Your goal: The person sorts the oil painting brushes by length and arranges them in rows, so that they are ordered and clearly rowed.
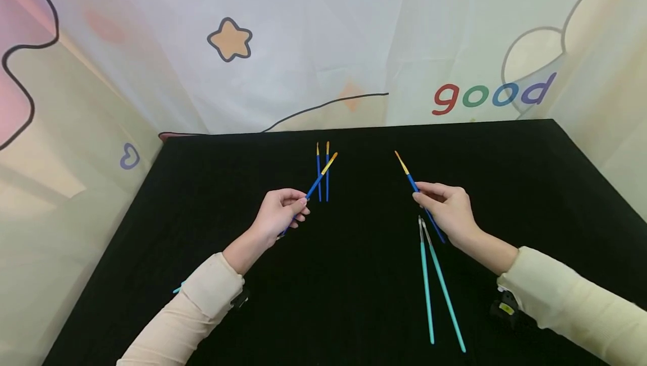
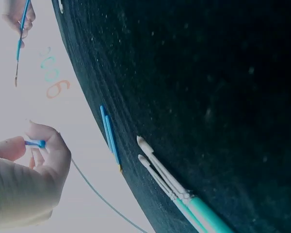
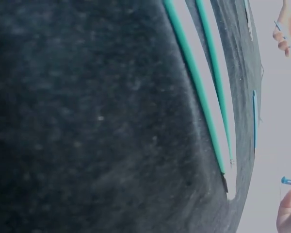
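Both hands are raised over the black table. My left hand (image 1: 283, 209) pinches a blue paintbrush (image 1: 314, 185), its golden bristles slanting up to the right. Across from it, my right hand (image 1: 447, 209) holds another blue paintbrush (image 1: 410, 182) between thumb and fingers, bristles up and leaning left. Two more blue paintbrushes (image 1: 327, 178) lie side by side behind the left hand. Just below the right hand, two slim turquoise-handled tools (image 1: 443, 284) lie with their tips close together. Other turquoise-handled tools (image 2: 203, 211) with pale tips show in the left wrist view, mostly hidden by the left sleeve in the head view.
Black cloth covers the table (image 1: 227, 169). A pale printed curtain (image 1: 323, 46) surrounds its back and sides. Small dark devices sit under both cream sleeves (image 1: 212, 284). A thin cord (image 2: 99, 194) hangs near the left hand in the left wrist view.
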### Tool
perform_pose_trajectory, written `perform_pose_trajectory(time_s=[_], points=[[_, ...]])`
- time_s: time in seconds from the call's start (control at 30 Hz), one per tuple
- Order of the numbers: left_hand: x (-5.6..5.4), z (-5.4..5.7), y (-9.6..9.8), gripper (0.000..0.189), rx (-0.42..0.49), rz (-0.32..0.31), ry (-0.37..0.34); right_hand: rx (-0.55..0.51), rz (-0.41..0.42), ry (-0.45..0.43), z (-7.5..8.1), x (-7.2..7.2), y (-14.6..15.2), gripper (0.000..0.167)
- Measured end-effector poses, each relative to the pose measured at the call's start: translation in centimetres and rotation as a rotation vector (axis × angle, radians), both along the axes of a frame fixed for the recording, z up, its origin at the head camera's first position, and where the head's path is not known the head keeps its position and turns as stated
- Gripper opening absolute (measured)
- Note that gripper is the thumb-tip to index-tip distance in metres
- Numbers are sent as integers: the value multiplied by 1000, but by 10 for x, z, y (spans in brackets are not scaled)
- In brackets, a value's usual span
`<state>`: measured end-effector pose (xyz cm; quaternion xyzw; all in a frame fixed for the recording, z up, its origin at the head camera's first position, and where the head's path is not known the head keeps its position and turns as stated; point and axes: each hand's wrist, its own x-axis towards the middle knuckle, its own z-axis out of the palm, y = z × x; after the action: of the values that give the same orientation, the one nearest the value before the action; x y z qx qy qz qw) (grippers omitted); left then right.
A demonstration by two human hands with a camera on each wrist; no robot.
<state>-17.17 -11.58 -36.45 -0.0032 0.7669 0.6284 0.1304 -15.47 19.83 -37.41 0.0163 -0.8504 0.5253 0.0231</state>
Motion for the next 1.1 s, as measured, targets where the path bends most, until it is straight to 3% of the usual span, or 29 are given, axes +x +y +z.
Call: perform_pose_trajectory(time_s=[0.53,0.93,1.1], points=[[-12,2,12,23,128,-75,-98,-73,-1,-54,2,-12,-16,30],[-20,-2,17,25,169,-30,-124,-126,-3,-110,7,-21,-24,28],[-23,-3,18,26,183,-19,-117,-203,2,-159,11,-25,-24,29]])
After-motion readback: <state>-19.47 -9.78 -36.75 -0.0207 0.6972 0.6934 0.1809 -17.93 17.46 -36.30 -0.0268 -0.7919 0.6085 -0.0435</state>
